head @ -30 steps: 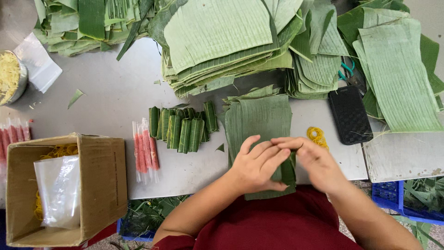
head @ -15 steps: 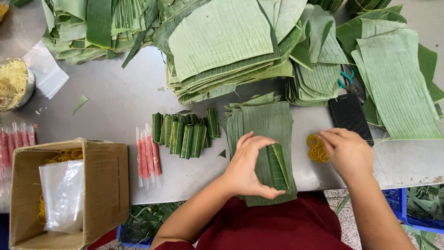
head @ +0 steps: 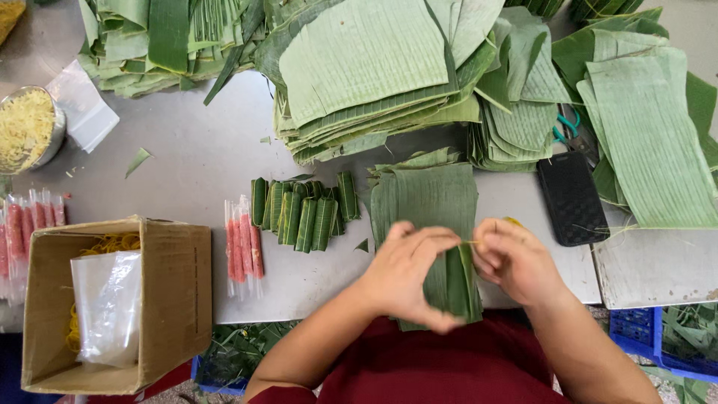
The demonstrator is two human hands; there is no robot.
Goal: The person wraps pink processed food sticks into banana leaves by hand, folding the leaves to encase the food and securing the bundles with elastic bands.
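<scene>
A: What's in hand?

B: Folded leaf parcel [head: 452,280], dark green, lengthwise ribs, narrow and upright between both hands. Left hand [head: 404,273] wraps it from the left, fingers [head: 430,241] curled over the top edge, thumb across the bottom. Right hand [head: 516,262] closes in from the right, fingers pressed together on what looks like a thin yellow band [head: 470,242] at the parcel's top.

A: Where does it sit?

B: Over the leaf stack [head: 426,198] on the desk [head: 194,164], at the near edge. The stack runs out beyond the fingertips.

A: Anything else close?

B: Left of the left fingers: a row of finished green rolls [head: 303,213], then pink sticks in clear wrap [head: 243,247]. Further left, a cardboard box [head: 161,299] with a plastic bag [head: 108,303] inside. Right of the right fingers: black phone [head: 572,198].

A: What can't you see?

B: Parcel's lower end is motion-blurred and partly covered by the left thumb. The band is mostly hidden by the right fingers; can't confirm it loops round the parcel. A yellow bit behind the right hand is covered too. The box's contents show only as yellow strands at the rim. Big leaf piles [head: 374,67] are cut off by the top edge.
</scene>
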